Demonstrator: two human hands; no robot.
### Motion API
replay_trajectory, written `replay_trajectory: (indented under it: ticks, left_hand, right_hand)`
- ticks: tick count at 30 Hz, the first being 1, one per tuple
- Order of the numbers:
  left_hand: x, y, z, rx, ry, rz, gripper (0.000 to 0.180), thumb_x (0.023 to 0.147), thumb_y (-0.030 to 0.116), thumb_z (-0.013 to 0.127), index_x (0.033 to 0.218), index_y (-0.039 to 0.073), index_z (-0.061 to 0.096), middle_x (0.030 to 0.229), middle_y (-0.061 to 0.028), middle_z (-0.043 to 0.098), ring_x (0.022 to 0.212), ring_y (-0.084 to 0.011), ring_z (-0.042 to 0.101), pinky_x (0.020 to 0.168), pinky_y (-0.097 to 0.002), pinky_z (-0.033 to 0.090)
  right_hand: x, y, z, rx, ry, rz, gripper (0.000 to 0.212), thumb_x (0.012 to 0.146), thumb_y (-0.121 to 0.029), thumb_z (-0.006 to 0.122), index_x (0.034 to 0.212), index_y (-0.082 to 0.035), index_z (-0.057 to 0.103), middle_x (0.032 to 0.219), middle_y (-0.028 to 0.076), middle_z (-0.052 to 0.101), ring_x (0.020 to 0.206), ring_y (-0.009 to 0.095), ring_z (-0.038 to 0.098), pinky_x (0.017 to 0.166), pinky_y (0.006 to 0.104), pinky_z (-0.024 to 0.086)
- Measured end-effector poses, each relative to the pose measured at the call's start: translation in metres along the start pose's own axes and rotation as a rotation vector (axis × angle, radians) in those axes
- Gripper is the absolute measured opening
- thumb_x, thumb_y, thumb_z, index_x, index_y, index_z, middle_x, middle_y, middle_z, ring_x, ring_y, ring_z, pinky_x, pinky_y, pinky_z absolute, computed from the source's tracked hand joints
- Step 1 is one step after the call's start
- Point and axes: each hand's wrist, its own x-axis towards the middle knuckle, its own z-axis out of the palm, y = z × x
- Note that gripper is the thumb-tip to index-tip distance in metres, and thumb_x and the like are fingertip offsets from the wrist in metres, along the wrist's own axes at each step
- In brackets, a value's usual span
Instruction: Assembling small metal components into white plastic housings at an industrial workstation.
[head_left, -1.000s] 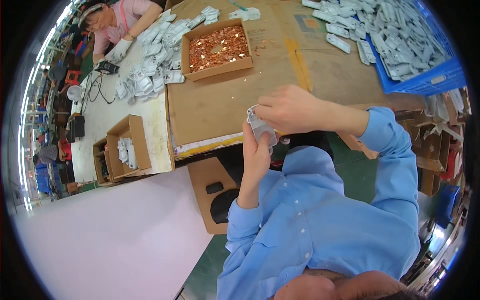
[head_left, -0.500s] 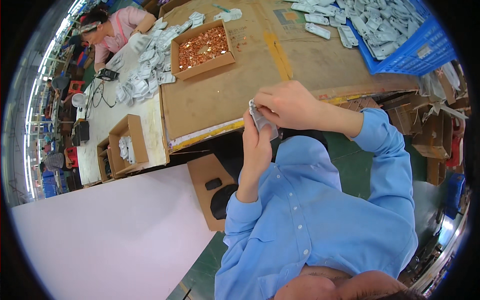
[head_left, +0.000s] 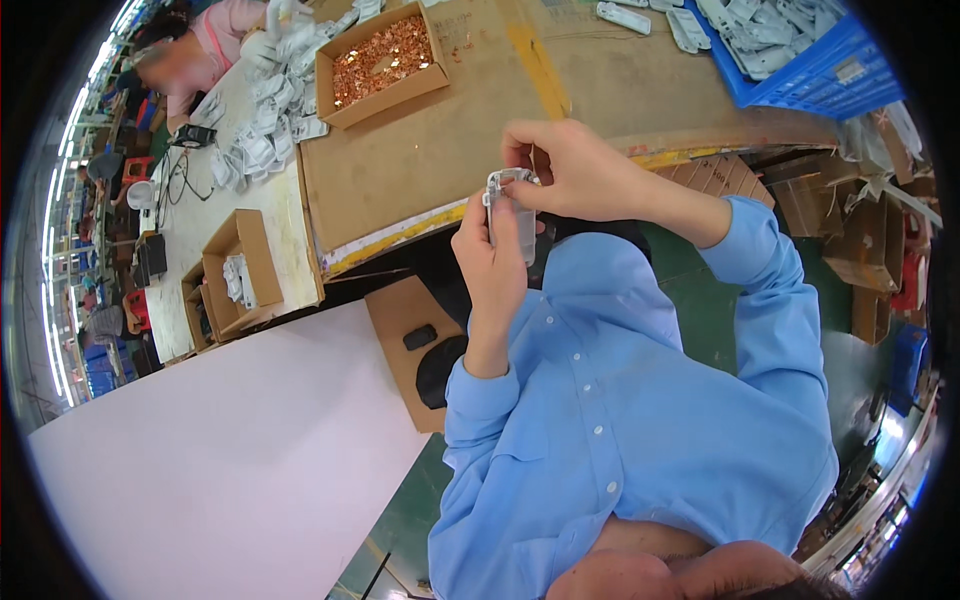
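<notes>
My left hand (head_left: 490, 265) grips a pale, translucent plastic casing (head_left: 527, 238) with a rounded upper end, its thumb lying along the open face. At that upper end my right hand (head_left: 575, 172) is closed in a pinch, thumb and fingertips against the casing. Whatever small piece the right fingers may hold is hidden. Both hands are just off the near edge of the cardboard-covered table (head_left: 470, 130). Beyond them on the table, a shallow cardboard box holds many small copper-coloured metal pieces (head_left: 385, 65).
Similar casings (head_left: 270, 120) lie heaped at the left, near a co-worker (head_left: 225, 35) in pink. A blue crate (head_left: 820, 90) full of casings stands at the far right. Small cartons (head_left: 250, 265) sit on the left table. A white board (head_left: 230, 440) spreads at the lower left.
The casing has turned so its open face shows more. My right hand has shifted at its upper end, fingers more curled. The whole view has tilted, moving the table upward.
</notes>
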Motion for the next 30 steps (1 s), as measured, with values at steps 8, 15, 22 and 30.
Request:
replay_trajectory:
  ticks: [8,15,22,30]
  left_hand:
    - [0.001,0.005,0.002,0.099,0.008,0.019,0.027,0.100,0.019,0.048,0.110,-0.003,0.061,0.079,-0.0079,0.068,0.066,-0.0115,0.065,0.058,-0.0229,0.050]
    - [0.002,0.001,0.001,0.181,-0.013,0.053,0.027,0.101,0.020,0.047,0.108,-0.002,0.062,0.080,-0.0070,0.068,0.064,-0.0099,0.063,0.056,-0.0209,0.049]
    - [0.008,0.002,-0.001,0.149,-0.006,-0.024,0.027,0.098,0.021,0.052,0.109,-0.001,0.063,0.081,-0.0080,0.068,0.064,-0.0097,0.063,0.057,-0.0215,0.050]
    - [0.009,-0.007,-0.002,0.136,-0.057,-0.041,0.025,0.096,0.020,0.056,0.110,0.000,0.063,0.082,-0.0076,0.068,0.065,-0.0093,0.062,0.058,-0.0214,0.050]
  right_hand:
    - [0.004,0.010,-0.002,0.107,-0.026,0.011,0.017,0.076,-0.010,0.069,0.077,-0.002,0.053,0.063,0.000,0.052,0.058,0.007,0.047,0.052,0.0248,0.039]
    - [0.004,0.008,-0.003,0.071,-0.060,0.040,0.017,0.074,-0.009,0.067,0.075,-0.001,0.053,0.062,0.001,0.051,0.059,0.007,0.045,0.052,0.0245,0.038]
    - [0.004,0.010,-0.006,0.098,-0.022,0.074,0.017,0.074,-0.012,0.068,0.077,-0.001,0.055,0.062,0.003,0.054,0.058,0.009,0.050,0.053,0.0262,0.041]
    - [0.007,0.015,-0.012,-0.033,-0.082,0.035,0.018,0.074,-0.012,0.069,0.079,0.000,0.056,0.063,0.004,0.056,0.058,0.011,0.052,0.053,0.0266,0.043]
